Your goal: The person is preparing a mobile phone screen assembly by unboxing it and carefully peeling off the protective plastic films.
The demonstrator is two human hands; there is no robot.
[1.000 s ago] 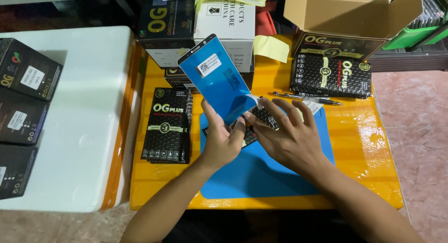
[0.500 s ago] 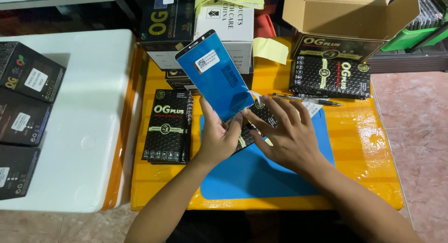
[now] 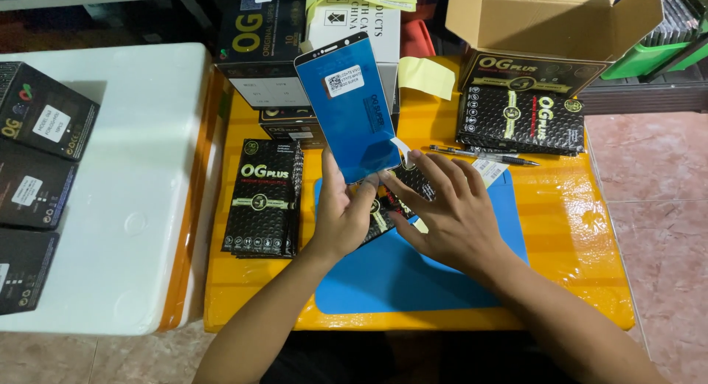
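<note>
**Blue-filmed phone screen held upright over an orange table**

The left hand (image 3: 345, 214) is holding a phone screen panel (image 3: 348, 107) covered in blue film, its fingers curling around the panel's lower edge so that the panel is standing tilted up in the upper middle of the frame. A small white sticker is sitting on the upper part of the film. The right hand (image 3: 451, 210) is lying just right of centre with its fingers spread fairly wide and flat, the fingertips pressing on a black patterned packet (image 3: 391, 199) that is lying under both hands, and reaching toward the panel's bottom corner, where a small white tab is sticking out. Whether the fingertips are pinching that tab cannot be told.

Both hands are working above a blue mat (image 3: 413, 273) that is covering the middle of the orange table (image 3: 575, 236). A black packet with gold print (image 3: 264, 198) is lying left of the mat, and a stack of similar packets (image 3: 525, 122) is resting at the upper right, with a pen (image 3: 479, 155) just below it. An open cardboard box (image 3: 553, 19) is standing at the top right. A white foam box (image 3: 125, 185) is filling the left of the frame, with black boxes (image 3: 37, 170) on its left edge.
</note>
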